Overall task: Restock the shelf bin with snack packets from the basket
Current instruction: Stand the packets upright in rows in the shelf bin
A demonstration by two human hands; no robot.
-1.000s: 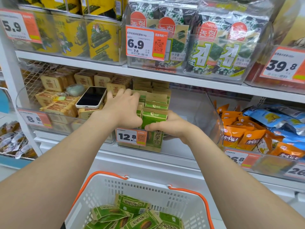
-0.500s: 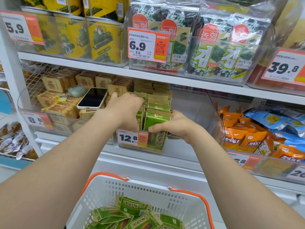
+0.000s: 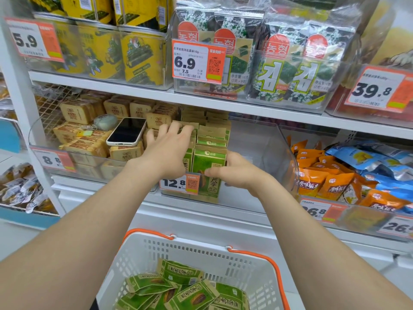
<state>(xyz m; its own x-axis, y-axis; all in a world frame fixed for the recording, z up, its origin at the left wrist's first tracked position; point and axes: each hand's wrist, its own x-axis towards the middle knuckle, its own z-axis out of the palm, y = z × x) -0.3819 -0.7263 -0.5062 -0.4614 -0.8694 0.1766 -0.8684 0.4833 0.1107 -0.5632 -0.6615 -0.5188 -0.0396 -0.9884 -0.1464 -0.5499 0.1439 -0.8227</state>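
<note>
Now my left hand (image 3: 169,151), fingers flat, presses the packets (image 3: 212,133) back in the bin (image 3: 263,151); my right hand (image 3: 237,175) pinches the front packet (image 3: 207,162). I'd seat it upright, snug; more wait in the basket (image 3: 245,265)

We see green snack packets (image 3: 209,166) with tan tops and a brown seed print. Shelf bin (image 3: 257,148) is clear. Basket (image 3: 201,253) is white, slotted and orange-trimmed. Price tags (image 3: 197,61) are white and orange with black digits. Around them we note tan packs (image 3: 78,113), yellow tins (image 3: 143,57), orange pouches (image 3: 312,182), blue pouches (image 3: 357,157) and green-black seaweed bags (image 3: 290,74) with red badges. Phone (image 3: 127,130) has a black screen and white case.
</note>
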